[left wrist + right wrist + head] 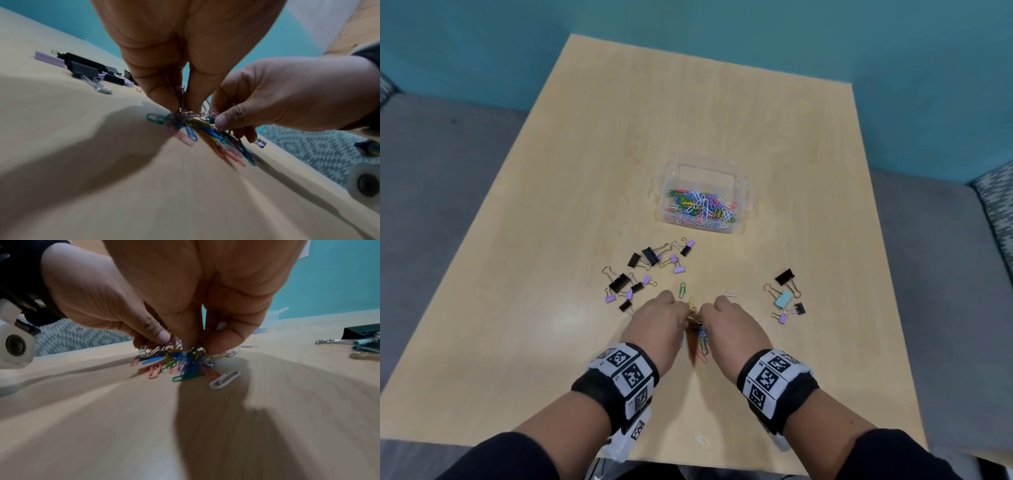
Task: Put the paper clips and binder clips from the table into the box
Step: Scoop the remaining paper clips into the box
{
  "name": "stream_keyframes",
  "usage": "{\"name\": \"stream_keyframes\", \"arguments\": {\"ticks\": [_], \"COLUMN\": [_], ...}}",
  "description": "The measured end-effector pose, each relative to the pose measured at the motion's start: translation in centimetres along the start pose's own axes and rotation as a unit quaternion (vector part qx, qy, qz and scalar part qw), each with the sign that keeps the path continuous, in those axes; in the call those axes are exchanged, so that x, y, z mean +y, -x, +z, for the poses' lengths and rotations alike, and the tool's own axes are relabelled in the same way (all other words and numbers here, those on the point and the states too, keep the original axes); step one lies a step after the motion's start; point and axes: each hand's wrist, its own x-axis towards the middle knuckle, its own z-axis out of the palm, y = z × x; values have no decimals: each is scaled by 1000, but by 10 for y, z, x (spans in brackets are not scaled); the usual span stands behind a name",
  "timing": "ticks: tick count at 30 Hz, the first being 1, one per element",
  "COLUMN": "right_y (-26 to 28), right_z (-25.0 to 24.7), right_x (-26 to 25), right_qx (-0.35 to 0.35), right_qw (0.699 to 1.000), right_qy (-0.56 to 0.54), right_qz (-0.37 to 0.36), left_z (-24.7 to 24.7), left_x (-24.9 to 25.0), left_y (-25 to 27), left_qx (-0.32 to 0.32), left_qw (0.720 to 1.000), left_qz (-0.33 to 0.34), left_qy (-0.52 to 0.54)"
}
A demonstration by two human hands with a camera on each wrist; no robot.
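A tangled bunch of coloured paper clips [701, 337] lies on the table between my two hands. My left hand [664, 317] pinches one side of the bunch [180, 123] with thumb and fingers. My right hand [726, 320] pinches the other side [185, 360]. The clear plastic box [703, 197], farther back at the centre, holds many coloured paper clips. Black and purple binder clips [654, 260] lie scattered left of my hands, and a smaller group [786, 296] lies to the right. Loose paper clips lie nearby: green [682, 290], white [730, 294] and another white [701, 439] near the front edge.
The light wooden table [585, 171] is bordered by grey seating [431, 171] on both sides and a teal wall behind. Bare tabletop lies between my hands and the box.
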Motion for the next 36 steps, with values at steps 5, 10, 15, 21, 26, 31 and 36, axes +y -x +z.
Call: {"name": "stream_keyframes", "arguments": {"ticks": [5, 10, 15, 21, 26, 31, 36], "right_y": [-6, -17, -53, -121, -143, -101, -42], "right_z": [-13, -46, -104, -155, -160, -126, -47], "right_x": [9, 24, 37, 54, 50, 66, 52], "right_qx": [-66, -124, -89, 22, 66, 142, 0], "right_qw": [998, 990, 986, 965, 968, 974, 999], "right_qy": [-23, -40, -134, -256, -232, -160, -25], "right_qz": [-12, -54, -43, 56, 71, 79, 23], "left_z": [-17, -57, -105, -141, -135, -120, -46], "left_x": [0, 0, -1, 5, 15, 4, 3], "left_y": [-4, -21, -70, -148, -166, -120, -46], "left_qx": [-71, -167, -139, -1, 3, 72, -43], "left_qw": [995, 976, 954, 977, 983, 987, 995], "left_qz": [-49, -41, -48, -57, -47, -37, 89], "left_qy": [57, 131, 261, 206, 178, 141, -17]}}
